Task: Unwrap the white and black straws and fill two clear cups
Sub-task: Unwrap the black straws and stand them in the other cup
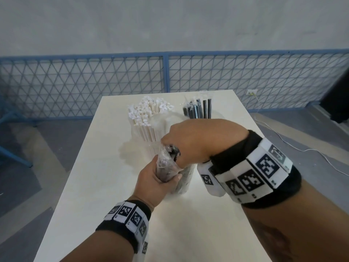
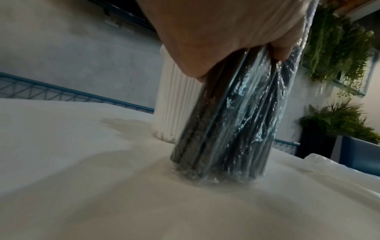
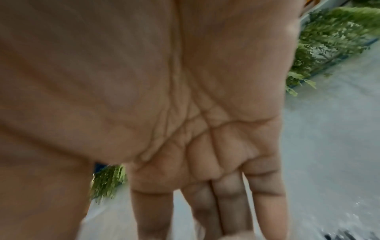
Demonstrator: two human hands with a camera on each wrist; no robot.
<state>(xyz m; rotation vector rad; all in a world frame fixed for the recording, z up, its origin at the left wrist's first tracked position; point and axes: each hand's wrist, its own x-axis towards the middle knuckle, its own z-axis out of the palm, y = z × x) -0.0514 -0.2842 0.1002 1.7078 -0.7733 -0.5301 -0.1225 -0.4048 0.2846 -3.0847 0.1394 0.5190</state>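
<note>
A bundle of black straws in clear plastic wrap stands upright on the table. My left hand grips it around the middle. My right hand is bent over its top, and its fingertips pinch the wrap's open end, where black straw ends show. In the right wrist view only the palm and fingers appear, blurred. Behind the bundle a clear cup of white straws stands full. Further right, unwrapped black straws stand up; their cup is hidden behind my right hand.
Crumpled clear wrap lies by the white-straw cup, and more wrap lies to the right. A blue mesh fence runs behind the table's far edge. Plants hang off to the right.
</note>
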